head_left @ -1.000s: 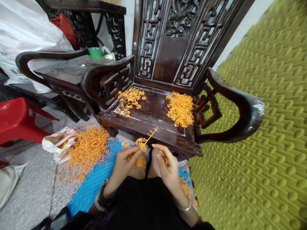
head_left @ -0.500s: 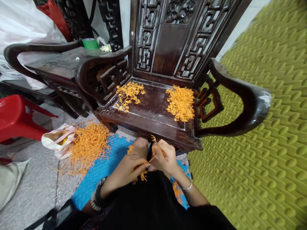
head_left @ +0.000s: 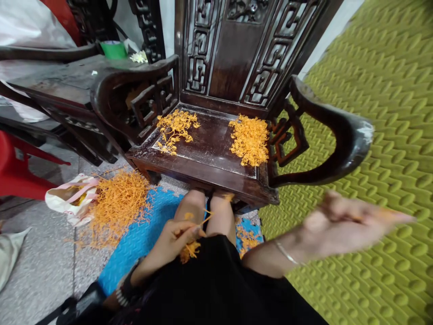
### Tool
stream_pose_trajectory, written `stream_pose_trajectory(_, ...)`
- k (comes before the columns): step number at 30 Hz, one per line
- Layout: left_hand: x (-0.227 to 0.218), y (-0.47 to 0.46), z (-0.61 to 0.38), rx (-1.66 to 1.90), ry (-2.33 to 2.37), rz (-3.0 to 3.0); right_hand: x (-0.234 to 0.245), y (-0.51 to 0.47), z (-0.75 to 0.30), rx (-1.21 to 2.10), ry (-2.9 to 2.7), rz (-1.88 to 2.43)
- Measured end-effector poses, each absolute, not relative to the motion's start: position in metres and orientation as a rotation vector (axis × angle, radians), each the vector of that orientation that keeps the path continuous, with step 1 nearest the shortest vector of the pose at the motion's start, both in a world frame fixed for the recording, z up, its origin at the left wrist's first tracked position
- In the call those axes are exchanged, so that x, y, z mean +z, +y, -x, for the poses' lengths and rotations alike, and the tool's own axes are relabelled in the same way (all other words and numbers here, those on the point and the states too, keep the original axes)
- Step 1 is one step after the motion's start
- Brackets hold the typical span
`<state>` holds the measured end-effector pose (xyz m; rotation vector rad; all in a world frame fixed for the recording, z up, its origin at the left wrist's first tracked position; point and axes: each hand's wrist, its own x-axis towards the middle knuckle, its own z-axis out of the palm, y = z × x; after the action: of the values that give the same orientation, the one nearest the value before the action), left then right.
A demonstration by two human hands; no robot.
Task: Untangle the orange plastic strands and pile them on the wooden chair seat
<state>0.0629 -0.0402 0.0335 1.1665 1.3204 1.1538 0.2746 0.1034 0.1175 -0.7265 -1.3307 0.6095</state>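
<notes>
Before carved chair (head_left: 213,153), left hand (head_left: 176,237) pinches orange sprig (head_left: 189,249); right hand (head_left: 341,225) apart, blurred, grip unclear.

The person's left hand (head_left: 172,237) sits low and near, just in front of the two bare knees (head_left: 203,207), knuckles up. Its thumb and fingertips (head_left: 199,233) are pinched tightly together and point to the right. The left forearm (head_left: 145,271) runs back from it toward the near left, bent in close to the body. The right hand (head_left: 341,225) is held well out to the right, far from the left one, and is badly blurred. Its fingers seem stretched rightward, but their grip cannot be made out. The right forearm (head_left: 270,257) slants from the lap up toward it, wrist straight.
</notes>
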Motion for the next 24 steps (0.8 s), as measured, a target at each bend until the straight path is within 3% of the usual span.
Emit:
stream_pose_trajectory(4, 0.014, -0.045, -0.047, 1.176, 1.285, -0.960, 0.116, 0.130, -0.301, 0.103, -1.093, 0.745)
stream_pose_trajectory(9, 0.017, -0.020, -0.048, 1.555, 1.067, -0.715, 0.071, 0.200, -0.279, 0.193, -1.958, 1.423)
stream_pose_trajectory(13, 0.032, 0.005, -0.055, 1.709, 0.733, -0.472, 0.038, 0.267, -0.274, 0.041, -2.045, 1.779)
stream_pose_trajectory(19, 0.039, 0.018, -0.049, 1.761, 0.686, -0.255, 0.015, 0.281, -0.271, 0.057, -1.960, 1.849)
stream_pose_trajectory(24, 0.031, 0.020, -0.043, 1.832, 0.655, -0.238, 0.015, 0.257, -0.271, -0.131, -1.953, 1.492)
